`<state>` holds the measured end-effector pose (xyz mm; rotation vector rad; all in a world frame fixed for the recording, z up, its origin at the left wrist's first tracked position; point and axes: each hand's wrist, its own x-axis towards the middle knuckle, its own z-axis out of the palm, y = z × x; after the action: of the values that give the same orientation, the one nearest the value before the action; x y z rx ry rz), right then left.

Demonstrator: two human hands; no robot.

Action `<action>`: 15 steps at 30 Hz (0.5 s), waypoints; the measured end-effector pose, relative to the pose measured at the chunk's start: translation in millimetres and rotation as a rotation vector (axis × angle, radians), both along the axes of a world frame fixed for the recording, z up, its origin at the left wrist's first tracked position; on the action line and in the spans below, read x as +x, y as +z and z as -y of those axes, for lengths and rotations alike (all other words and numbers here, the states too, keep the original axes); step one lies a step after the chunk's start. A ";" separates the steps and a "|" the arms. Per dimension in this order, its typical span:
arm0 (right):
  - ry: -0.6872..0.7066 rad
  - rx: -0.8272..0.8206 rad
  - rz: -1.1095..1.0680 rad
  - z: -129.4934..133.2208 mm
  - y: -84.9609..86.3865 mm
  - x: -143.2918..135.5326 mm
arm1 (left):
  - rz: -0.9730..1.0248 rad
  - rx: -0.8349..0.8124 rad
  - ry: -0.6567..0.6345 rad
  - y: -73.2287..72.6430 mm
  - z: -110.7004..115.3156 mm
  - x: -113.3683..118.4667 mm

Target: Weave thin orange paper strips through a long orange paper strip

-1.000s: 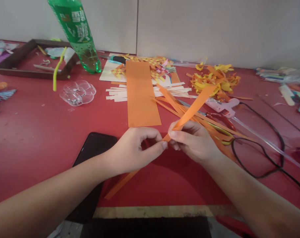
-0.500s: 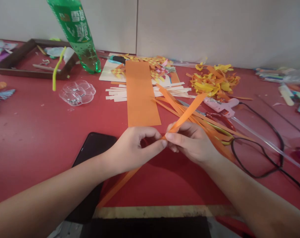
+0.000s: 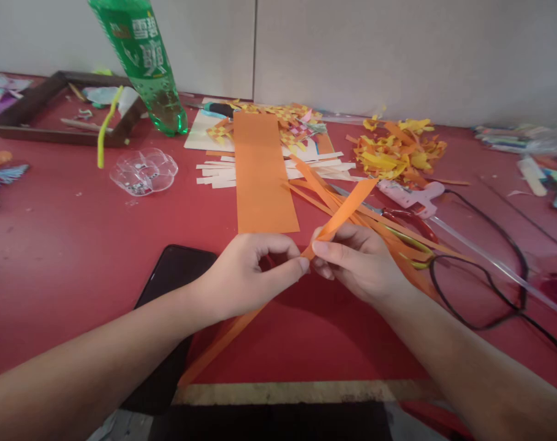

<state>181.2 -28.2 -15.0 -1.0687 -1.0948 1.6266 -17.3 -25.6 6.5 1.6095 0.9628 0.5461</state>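
Observation:
Between my two hands runs a long orange paper strip (image 3: 350,208). My left hand (image 3: 253,275) pinches it between thumb and fingers, and its tail hangs down left toward the table's front edge. My right hand (image 3: 358,260) grips the strip close beside, thumb on top, with a short end sticking up to the right. The folded part at the fingertips is partly hidden. Just beyond my hands lies a wide orange paper sheet (image 3: 264,177). More loose orange strips (image 3: 322,187) lie behind my right hand.
A black phone (image 3: 177,272) lies under my left forearm. A green bottle (image 3: 147,67), clear dish (image 3: 144,173) and dark frame (image 3: 30,133) stand left. To the right are a pink glue gun (image 3: 413,197) with a black cord, red-handled scissors (image 3: 413,222) and yellow-orange paper scraps (image 3: 397,150).
My right hand has shifted slightly right along the strip, away from my left fingertips. The strip's upper end now sits a little lower and shorter.

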 end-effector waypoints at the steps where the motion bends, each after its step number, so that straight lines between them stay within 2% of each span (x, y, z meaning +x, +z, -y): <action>1: -0.012 -0.006 -0.014 -0.7 1.1 -0.3 | -0.004 0.000 0.004 0.0 0.2 0.0; 6: -0.047 -0.028 -0.061 -3.1 4.7 -0.9 | 0.019 -0.073 0.028 1.7 -0.4 0.0; 12: 0.020 -0.089 -0.106 -2.8 5.4 0.2 | 0.105 -0.317 -0.145 6.5 -3.5 -0.7; 15: 0.047 -0.066 -0.097 -1.5 4.8 0.8 | 0.071 -0.284 -0.126 6.0 -2.9 0.2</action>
<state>182.0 -26.7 -10.2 -1.0024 -1.0153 1.7436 -17.1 -22.7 12.5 1.3757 0.8388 0.3602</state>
